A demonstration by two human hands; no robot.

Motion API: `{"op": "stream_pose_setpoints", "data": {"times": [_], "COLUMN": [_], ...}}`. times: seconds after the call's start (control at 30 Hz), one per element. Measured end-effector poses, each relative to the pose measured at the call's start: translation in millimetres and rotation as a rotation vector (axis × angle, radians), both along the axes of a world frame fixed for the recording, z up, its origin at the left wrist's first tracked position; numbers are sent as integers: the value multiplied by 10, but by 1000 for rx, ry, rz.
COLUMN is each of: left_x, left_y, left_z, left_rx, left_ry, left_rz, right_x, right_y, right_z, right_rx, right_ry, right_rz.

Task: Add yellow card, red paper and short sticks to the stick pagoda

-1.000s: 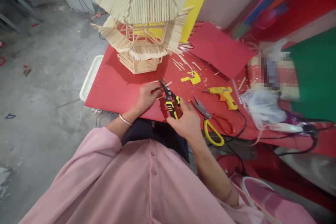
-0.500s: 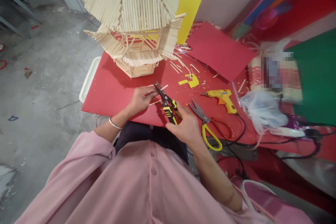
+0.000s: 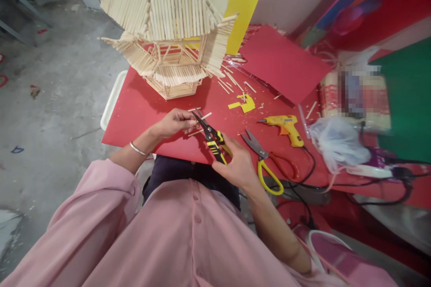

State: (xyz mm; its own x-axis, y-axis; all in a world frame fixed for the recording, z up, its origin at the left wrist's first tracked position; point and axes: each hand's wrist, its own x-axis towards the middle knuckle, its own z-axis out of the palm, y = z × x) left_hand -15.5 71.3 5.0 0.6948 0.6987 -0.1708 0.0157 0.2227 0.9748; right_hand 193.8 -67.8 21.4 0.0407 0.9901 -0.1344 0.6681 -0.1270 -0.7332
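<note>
Between the thumb and fingers of my left hand (image 3: 175, 123) is a thin wooden stick (image 3: 206, 116), its free end pointing up to the right. My right hand (image 3: 237, 161) is wrapped round the black and yellow handles of the cutters (image 3: 214, 140). The dark blades lie at the stick, close to my left fingertips. Other short sticks lie on the red table beside my left hand. Beyond both hands stands a tiered model house (image 3: 168, 54) built of pale sticks.
Right of my right hand lie scissors (image 3: 256, 143) with one yellow and one red handle, and a yellow glue gun (image 3: 284, 125) with a cable. Loose sticks, yellow scraps (image 3: 247, 103), a red sheet (image 3: 284, 65) and a plastic bag (image 3: 338, 141) are further off.
My left hand has shifted slightly left with the stick. The cutters in my right hand have also moved a little left and down, their blades now nearer together. The view has shifted slightly.
</note>
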Motion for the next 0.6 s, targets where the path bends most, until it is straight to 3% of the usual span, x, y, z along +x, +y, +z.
{"op": "stream_pose_setpoints", "data": {"times": [0.17,0.37,0.6], "left_x": [6,-8,-14], "left_y": [4,11,17], "left_z": [-31,-68,-12], "left_rx": [-121,-177,22], "left_ry": [-106,-138,20], "left_rz": [-20,-4,141], "right_x": [23,23,49], "right_y": [10,2,3], "right_z": [-18,-54,16], "right_rx": [9,-12,-163], "right_ry": [33,54,316], "right_rz": [58,12,44]}}
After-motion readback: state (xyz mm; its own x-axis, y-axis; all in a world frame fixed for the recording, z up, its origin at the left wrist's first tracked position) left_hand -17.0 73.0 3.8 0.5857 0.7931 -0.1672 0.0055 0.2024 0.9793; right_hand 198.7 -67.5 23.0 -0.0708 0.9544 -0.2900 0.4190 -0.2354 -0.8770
